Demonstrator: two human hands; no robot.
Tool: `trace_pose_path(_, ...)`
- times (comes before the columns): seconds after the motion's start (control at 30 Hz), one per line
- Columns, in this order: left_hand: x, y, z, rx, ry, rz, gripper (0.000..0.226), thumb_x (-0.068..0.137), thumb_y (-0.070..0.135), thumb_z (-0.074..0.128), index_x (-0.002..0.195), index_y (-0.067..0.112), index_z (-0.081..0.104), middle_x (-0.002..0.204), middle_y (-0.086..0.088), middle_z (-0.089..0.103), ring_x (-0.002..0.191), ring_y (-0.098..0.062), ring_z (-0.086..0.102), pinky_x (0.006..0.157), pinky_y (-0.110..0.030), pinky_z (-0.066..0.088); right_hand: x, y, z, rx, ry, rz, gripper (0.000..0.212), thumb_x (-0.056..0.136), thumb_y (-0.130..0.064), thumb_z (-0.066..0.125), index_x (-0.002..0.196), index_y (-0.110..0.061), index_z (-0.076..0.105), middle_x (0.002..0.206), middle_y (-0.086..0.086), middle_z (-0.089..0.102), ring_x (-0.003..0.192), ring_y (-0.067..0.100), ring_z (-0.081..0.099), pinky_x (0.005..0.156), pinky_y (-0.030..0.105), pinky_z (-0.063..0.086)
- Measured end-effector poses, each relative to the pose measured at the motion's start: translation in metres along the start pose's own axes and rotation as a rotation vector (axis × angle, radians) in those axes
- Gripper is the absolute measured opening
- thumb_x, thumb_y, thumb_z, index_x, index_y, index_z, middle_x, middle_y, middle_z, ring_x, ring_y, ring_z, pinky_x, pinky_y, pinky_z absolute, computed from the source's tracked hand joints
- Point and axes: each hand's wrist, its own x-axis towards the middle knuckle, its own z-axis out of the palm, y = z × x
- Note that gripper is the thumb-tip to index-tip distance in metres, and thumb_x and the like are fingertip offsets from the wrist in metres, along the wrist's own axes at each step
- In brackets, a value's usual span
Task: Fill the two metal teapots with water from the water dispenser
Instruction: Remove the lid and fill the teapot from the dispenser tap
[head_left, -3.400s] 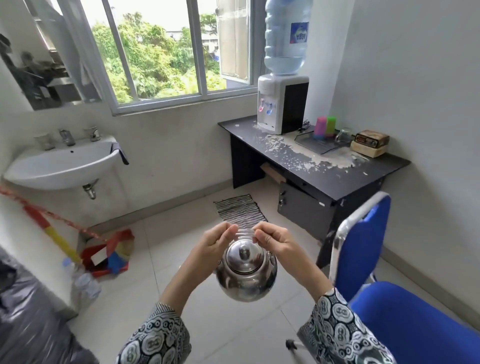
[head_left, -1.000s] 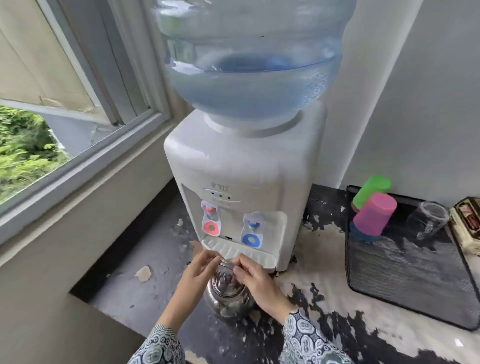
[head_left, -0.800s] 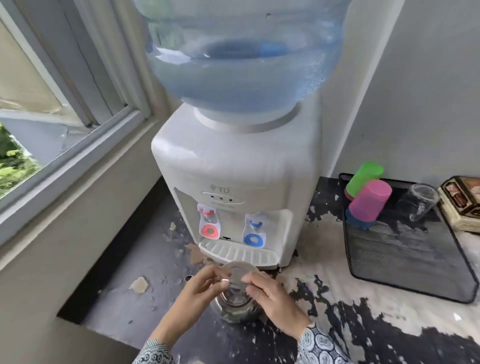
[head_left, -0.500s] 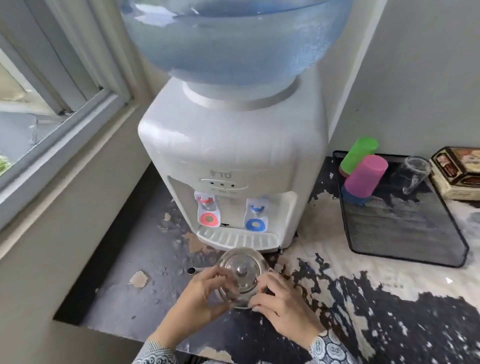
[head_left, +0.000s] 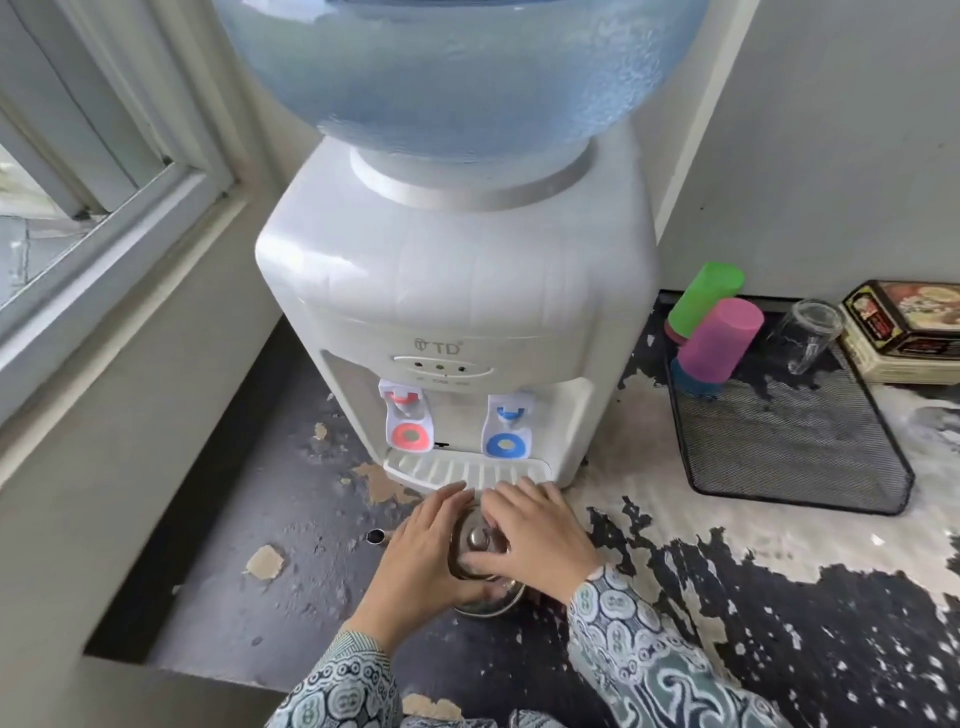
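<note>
Teapot (head_left: 480, 545) between both hands, near desk edge (head_left: 218, 670)

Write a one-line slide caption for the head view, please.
Both hands grip a lidded metal teapot on the desk before the water dispenser.

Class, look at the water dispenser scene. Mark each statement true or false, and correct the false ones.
1. The teapot stands on the desk in front of the dispenser. True.
2. Only the right hand touches the teapot. False: the left hand holds it too.
3. The pink cup lies on the black mesh tray. True.
4. The teapot's lid is off. False: the lid with its knob is on.
</note>
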Motion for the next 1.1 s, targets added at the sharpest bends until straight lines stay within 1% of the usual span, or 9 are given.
trace_pose_path(0.07,0.001,-0.001,0.002,-0.055,-0.005,-0.004,0.102,0.052,0.062,0.074,0.137,0.023,0.034,0.142,0.015,0.034,0.129,-0.004,0.036,0.109,-0.03,0.034,0.01,0.0,0.002,-0.056,-0.082,-0.026,0.054,0.073,-0.062,0.038,0.1,-0.016,0.047,0.102,0.001,0.057,0.096,0.023,0.047,0.086,0.041,0.033)
trace_pose_path(0.13,0.001,-0.002,0.003,-0.085,-0.003,-0.001,0.101,0.053,0.06,0.077,0.137,0.023,0.034,0.141,0.015,0.036,0.13,-0.002,0.035,0.11,-0.028,0.032,0.016,0.001,0.003,-0.084,-0.112,-0.099,0.051,0.075,-0.058,0.033,0.097,-0.015,0.05,0.101,0.003,0.059,0.096,0.023,0.048,0.087,0.042,0.032)
trace_pose_path(0.23,-0.001,-0.002,0.004,-0.135,-0.003,-0.014,0.101,0.055,0.06,0.075,0.139,0.024,0.033,0.143,0.016,0.033,0.131,-0.002,0.031,0.112,-0.024,0.027,0.018,0.0,0.004,-0.054,-0.124,-0.166,0.044,0.08,-0.05,0.027,0.079,-0.013,0.052,0.088,0.005,0.061,0.087,0.023,0.051,0.084,0.042,0.034)
trace_pose_path(0.3,-0.002,-0.002,0.004,-0.165,0.004,-0.016,0.097,0.059,0.058,0.075,0.14,0.024,0.033,0.142,0.016,0.032,0.132,-0.001,0.03,0.112,-0.019,0.023,0.019,0.001,0.006,0.006,-0.095,-0.152,0.034,0.081,-0.046,0.03,0.069,-0.017,0.043,0.08,0.005,0.06,0.081,0.022,0.051,0.082,0.04,0.036)
trace_pose_path(0.47,-0.002,-0.002,0.003,-0.176,0.008,-0.004,0.089,0.064,0.042,0.079,0.138,0.019,0.036,0.141,0.011,0.033,0.132,-0.004,0.03,0.107,-0.005,0.015,0.018,0.002,0.012,0.139,0.026,-0.117,0.029,0.081,-0.035,0.042,0.061,-0.015,0.045,0.065,0.004,0.057,0.068,0.021,0.051,0.075,0.04,0.042)
trace_pose_path(0.6,-0.002,0.0,0.002,-0.197,0.006,-0.01,0.088,0.063,0.039,0.081,0.137,0.02,0.036,0.142,0.01,0.033,0.132,-0.004,0.03,0.109,-0.012,0.018,0.019,0.003,0.017,0.143,0.067,-0.102,0.034,0.08,-0.035,0.041,0.061,-0.01,0.052,0.062,0.005,0.059,0.065,0.021,0.054,0.076,0.038,0.043)
trace_pose_path(0.8,-0.001,0.0,0.002,-0.201,0.022,0.003,0.082,0.063,0.036,0.081,0.132,0.019,0.041,0.134,0.016,0.035,0.129,-0.005,0.034,0.109,-0.016,0.023,0.027,0.003,0.015,0.149,0.003,-0.14,0.029,0.082,-0.028,0.048,0.056,-0.017,0.037,0.056,0.006,0.054,0.06,0.024,0.053,0.081,0.037,0.039)
trace_pose_path(0.93,-0.001,-0.001,0.003,-0.178,0.019,0.019,0.081,0.064,0.035,0.08,0.133,0.016,0.041,0.136,0.011,0.037,0.13,-0.009,0.034,0.11,-0.02,0.024,0.028,0.006,0.015,0.164,-0.045,-0.147,0.031,0.083,-0.028,0.048,0.057,-0.016,0.037,0.059,-0.003,0.042,0.063,0.022,0.049,0.083,0.031,0.032)
trace_pose_path(1.1,0.0,-0.002,0.003,-0.193,0.019,0.011,0.081,0.065,0.033,0.08,0.133,0.016,0.04,0.139,0.006,0.039,0.131,-0.01,0.033,0.111,-0.021,0.024,0.03,0.006,0.018,0.214,-0.013,-0.142,0.031,0.082,-0.023,0.052,0.056,-0.014,0.038,0.057,-0.002,0.041,0.059,0.018,0.041,0.077,0.021,0.026)
